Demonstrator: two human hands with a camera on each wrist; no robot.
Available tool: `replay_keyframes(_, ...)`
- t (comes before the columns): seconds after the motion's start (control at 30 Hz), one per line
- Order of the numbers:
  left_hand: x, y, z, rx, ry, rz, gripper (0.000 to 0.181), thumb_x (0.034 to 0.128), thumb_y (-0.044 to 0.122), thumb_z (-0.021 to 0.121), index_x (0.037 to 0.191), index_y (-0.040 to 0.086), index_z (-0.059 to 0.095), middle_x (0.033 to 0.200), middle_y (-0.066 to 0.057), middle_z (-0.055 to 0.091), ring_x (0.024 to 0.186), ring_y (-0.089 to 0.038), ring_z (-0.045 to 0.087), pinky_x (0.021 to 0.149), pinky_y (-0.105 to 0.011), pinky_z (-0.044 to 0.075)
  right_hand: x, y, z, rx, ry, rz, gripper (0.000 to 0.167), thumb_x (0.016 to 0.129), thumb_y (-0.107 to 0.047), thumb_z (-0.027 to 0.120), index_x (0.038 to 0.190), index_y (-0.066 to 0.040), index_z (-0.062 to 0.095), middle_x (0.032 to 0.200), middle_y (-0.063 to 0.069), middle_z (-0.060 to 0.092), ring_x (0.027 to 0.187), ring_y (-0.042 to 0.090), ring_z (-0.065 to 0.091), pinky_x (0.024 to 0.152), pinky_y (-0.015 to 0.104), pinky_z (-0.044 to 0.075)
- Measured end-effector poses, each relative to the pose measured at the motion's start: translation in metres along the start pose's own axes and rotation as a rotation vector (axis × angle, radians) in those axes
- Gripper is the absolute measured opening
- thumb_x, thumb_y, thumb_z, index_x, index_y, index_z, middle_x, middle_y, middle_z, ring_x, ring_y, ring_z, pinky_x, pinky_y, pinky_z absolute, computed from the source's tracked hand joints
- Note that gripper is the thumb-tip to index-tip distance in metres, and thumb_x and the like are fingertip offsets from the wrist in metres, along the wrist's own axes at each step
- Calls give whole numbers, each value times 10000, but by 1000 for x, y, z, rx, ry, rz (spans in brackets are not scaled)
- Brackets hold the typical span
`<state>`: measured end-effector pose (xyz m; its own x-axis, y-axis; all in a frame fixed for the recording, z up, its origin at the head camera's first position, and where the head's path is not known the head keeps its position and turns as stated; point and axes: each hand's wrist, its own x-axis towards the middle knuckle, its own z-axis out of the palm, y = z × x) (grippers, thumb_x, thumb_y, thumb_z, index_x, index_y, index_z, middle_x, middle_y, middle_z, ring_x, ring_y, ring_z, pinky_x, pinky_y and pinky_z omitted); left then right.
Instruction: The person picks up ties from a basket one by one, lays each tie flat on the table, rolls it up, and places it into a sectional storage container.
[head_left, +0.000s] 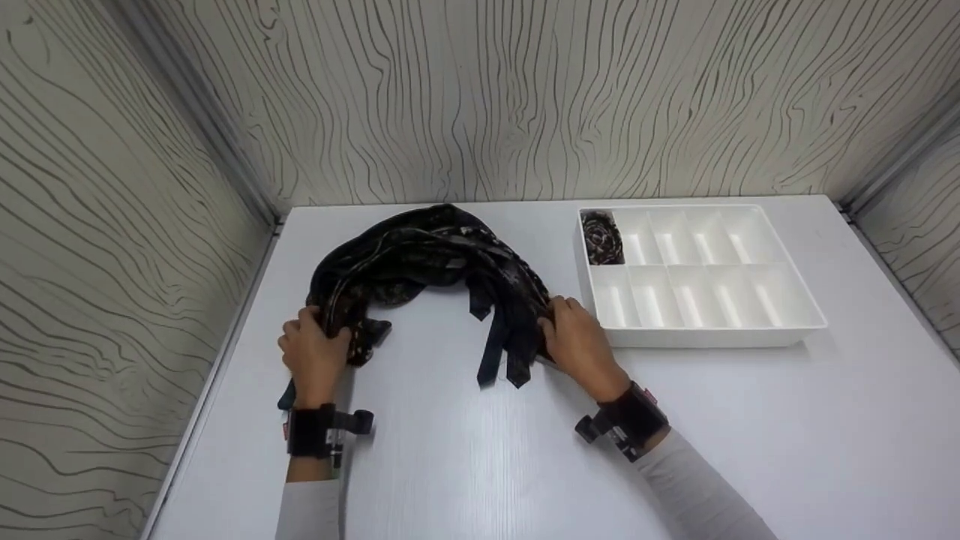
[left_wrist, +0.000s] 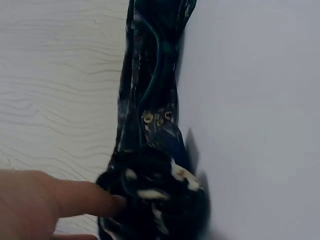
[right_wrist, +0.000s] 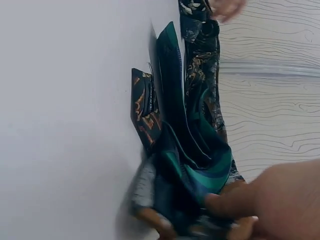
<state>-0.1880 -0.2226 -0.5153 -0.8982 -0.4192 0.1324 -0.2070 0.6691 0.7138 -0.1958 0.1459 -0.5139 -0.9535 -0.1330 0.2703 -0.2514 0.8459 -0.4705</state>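
A bundle of dark patterned narrow scarves (head_left: 442,247) arches across the left half of the white table, with glossy green and gold-printed parts (right_wrist: 200,175) showing in the right wrist view. At its left end my left hand (head_left: 315,352) grips the cloth, thumb on the inner side. My right hand (head_left: 581,345) holds the other end, close to the tray's left wall. Several pointed strip ends (head_left: 491,352) hang loose beside the right hand. In the left wrist view, a finger (left_wrist: 90,198) presses into the bunched fabric (left_wrist: 155,195).
On the right stands a white divided tray (head_left: 712,337). One rolled dark patterned cloth (head_left: 602,238) fills its back left compartment. Wood-grain panels (head_left: 510,97) rise behind the table and along both sides.
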Motion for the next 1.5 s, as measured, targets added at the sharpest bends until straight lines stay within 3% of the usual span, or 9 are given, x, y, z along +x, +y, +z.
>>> replay_keyframes(0.1,1,-8,-4,-46,-27,-16,400,982,86,638,1334,-103,613,1249,-336,606,1174,-502,568,990,-610,455,0,-1,-1,24,36,8,211,1025,-113,691,1081,58,581,837,230,685,778,417,714,647,529,574)
replay_keyframes(0.37,6,-14,-10,-120,110,37,237,1051,124,620,1178,-69,674,1111,-276,656,1020,-429,632,870,-541,478,3,-3,-11,114,107,88,233,1081,-239,634,1120,-22,560,780,229,709,690,402,707,571,525,532)
replay_keyframes(0.6,5,-6,-23,-250,-17,39,313,1025,102,680,1317,-11,659,1307,-231,645,1168,-379,639,929,-397,492,5,2,-22,203,211,133,270,1084,-304,630,1158,-44,611,783,184,703,684,362,674,609,507,506)
replay_keyframes(0.67,3,0,-27,-295,-14,42,305,1022,62,642,1322,20,677,1328,-198,666,1195,-345,650,931,-323,502,4,5,-26,237,240,135,277,1082,-314,633,1164,-49,632,771,156,704,660,319,654,600,462,487)
replay_keyframes(0.8,-2,13,-31,-409,55,66,237,1035,48,617,1239,63,737,1159,-148,759,962,-221,735,728,-179,518,0,13,-36,347,271,112,241,1062,-299,669,1144,-73,694,722,91,707,582,173,598,551,304,444)
replay_keyframes(0.9,-5,19,-34,-504,58,81,191,1038,54,641,1194,65,749,1019,-147,764,738,-155,707,605,-209,527,-7,19,-43,459,272,104,179,1037,-258,711,1106,-96,742,748,73,754,567,84,610,507,215,435)
replay_keyframes(1.17,-17,21,-37,-698,-188,36,161,1036,33,651,1180,16,721,918,-217,707,696,-170,660,631,-289,573,-38,44,-64,670,107,213,165,1033,-278,717,1073,-119,740,857,88,778,674,109,683,571,246,525)
replay_keyframes(1.3,-23,16,-35,-675,-274,34,165,1026,19,662,1176,23,730,933,-238,702,726,-221,661,636,-303,561,-56,64,-74,665,-23,257,200,1043,-271,704,1153,-104,719,975,89,778,792,118,704,656,271,566)
replay_keyframes(1.5,-28,9,-31,-618,-351,70,197,1020,55,695,1210,50,746,1011,-184,729,873,-350,683,729,-329,582,-85,99,-88,586,-127,269,181,1055,-214,681,1191,-100,719,962,50,713,764,127,658,612,296,562)
